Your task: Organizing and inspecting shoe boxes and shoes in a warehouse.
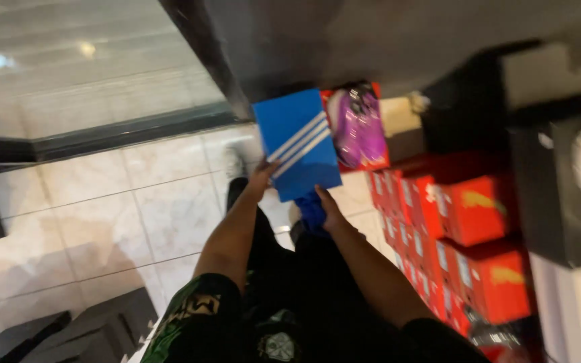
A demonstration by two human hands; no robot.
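Observation:
I hold a blue shoe box with three white diagonal stripes on its lid, out in front of me above the floor. My left hand grips its near left edge. My right hand supports its near right corner from below, where a darker blue part of the box shows under the lid. Just beyond the box, a purple shoe lies in an open red box.
Stacks of red shoe boxes line the right side. Black boxes and a white one stand at the far right. The floor is pale glossy tile, with a glass front at the upper left. Dark objects sit at the lower left.

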